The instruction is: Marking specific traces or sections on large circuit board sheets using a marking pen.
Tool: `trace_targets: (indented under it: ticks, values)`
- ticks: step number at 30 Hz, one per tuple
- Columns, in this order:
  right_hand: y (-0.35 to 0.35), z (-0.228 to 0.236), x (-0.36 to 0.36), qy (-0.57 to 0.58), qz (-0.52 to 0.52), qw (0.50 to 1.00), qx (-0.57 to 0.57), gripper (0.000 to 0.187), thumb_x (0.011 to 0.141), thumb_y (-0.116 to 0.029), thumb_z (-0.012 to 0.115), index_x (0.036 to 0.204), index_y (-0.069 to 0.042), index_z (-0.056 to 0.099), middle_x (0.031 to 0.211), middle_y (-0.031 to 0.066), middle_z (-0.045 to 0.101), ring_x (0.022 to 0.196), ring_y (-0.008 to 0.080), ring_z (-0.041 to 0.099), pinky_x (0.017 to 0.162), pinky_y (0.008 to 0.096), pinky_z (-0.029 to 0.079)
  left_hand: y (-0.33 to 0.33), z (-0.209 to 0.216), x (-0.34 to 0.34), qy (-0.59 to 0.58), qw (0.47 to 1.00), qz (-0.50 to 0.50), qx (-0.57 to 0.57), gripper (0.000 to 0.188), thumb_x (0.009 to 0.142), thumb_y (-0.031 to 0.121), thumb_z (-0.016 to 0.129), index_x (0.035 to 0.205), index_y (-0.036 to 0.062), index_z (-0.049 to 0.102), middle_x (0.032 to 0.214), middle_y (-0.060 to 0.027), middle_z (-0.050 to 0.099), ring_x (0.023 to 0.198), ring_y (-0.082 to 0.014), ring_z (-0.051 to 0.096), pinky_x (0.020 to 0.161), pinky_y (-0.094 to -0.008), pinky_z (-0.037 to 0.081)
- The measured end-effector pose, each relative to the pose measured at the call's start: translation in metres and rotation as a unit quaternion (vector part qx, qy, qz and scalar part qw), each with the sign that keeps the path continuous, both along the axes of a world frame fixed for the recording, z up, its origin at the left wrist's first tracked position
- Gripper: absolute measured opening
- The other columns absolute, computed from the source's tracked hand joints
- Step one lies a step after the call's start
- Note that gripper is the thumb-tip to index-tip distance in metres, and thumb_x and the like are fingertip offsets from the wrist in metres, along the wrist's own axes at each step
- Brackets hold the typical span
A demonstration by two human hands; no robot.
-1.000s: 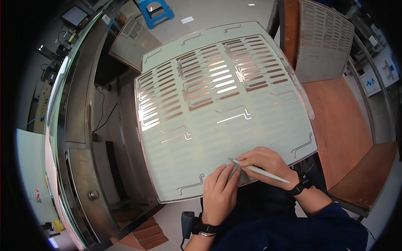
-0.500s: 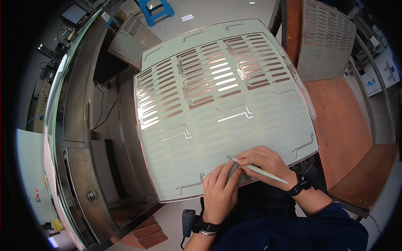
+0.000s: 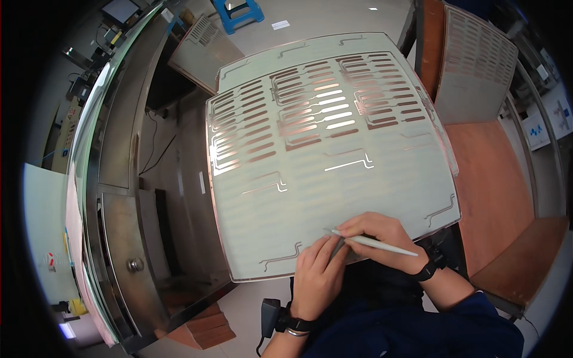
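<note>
A large pale greenish circuit panel (image 3: 286, 215) with rows of copper traces lies in front of me. At its near edge, my right hand (image 3: 382, 232) pinches a craft knife (image 3: 382, 244) with a slim whitish handle. The knife's thin dark tip points left, just above the panel, beside my left fingertips. My left hand (image 3: 319, 271) rests over the near edge, its fingers close together. Between its thumb and index finger shows a small grey piece (image 3: 337, 249), mostly hidden by the fingers. Both hands nearly touch.
On the left stands a metal cabinet (image 3: 122, 250) with a round knob. Similar panels lean at the back left (image 3: 200, 51) and the back right (image 3: 474, 71). A brown board (image 3: 489, 179) is at the right. A blue stool (image 3: 239, 15) stands on the far floor.
The whole view has shifted a little, so the panel appears farther right. Both hands keep nearly the same grip and place at the near edge, with the knife still beside the left fingertips.
</note>
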State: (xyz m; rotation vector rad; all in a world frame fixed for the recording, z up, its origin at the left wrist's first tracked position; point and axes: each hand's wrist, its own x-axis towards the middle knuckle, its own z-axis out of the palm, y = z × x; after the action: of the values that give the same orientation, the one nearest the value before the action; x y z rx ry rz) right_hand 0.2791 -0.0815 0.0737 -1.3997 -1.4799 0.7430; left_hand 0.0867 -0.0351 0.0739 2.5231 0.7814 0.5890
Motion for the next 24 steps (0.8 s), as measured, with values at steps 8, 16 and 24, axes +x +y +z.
trace_targets:
  ticks: [8, 16, 24]
  values:
    - [0.012, 0.003, -0.012, -0.057, 0.036, 0.998, 0.015, 0.023, 0.079, -0.002, 0.072, 0.102, -0.005, 0.070, 0.109, 0.0093, 0.072, 0.099, 0.0265, 0.068, 0.086, 0.0345, 0.054, -0.001, 0.001, -0.030, -0.009, 0.997, 0.071, -0.010, 0.036, 0.082, 0.002, 0.069, 0.117, 0.0071, 0.069, 0.124, -0.0088, 0.065, 0.114, -0.0305, 0.060, 0.095, -0.0423, 0.046]
    - [0.014, 0.003, -0.017, -0.075, 0.040, 0.996, 0.017, 0.021, 0.080, -0.004, 0.071, 0.100, -0.004, 0.070, 0.106, 0.0076, 0.072, 0.097, 0.0256, 0.068, 0.084, 0.0361, 0.052, 0.002, -0.003, -0.038, -0.025, 0.996, 0.084, -0.006, 0.036, 0.081, 0.003, 0.069, 0.117, 0.0074, 0.070, 0.124, -0.0076, 0.065, 0.112, -0.0294, 0.060, 0.094, -0.0418, 0.046]
    - [0.017, 0.003, -0.021, -0.106, 0.074, 0.991, 0.028, 0.020, 0.080, -0.006, 0.072, 0.099, -0.008, 0.071, 0.106, 0.0049, 0.073, 0.095, 0.0218, 0.068, 0.083, 0.0339, 0.049, 0.003, -0.006, -0.034, -0.021, 0.997, 0.077, 0.013, 0.039, 0.081, 0.005, 0.070, 0.119, 0.0110, 0.069, 0.127, -0.0052, 0.064, 0.111, -0.0266, 0.059, 0.090, -0.0398, 0.044]
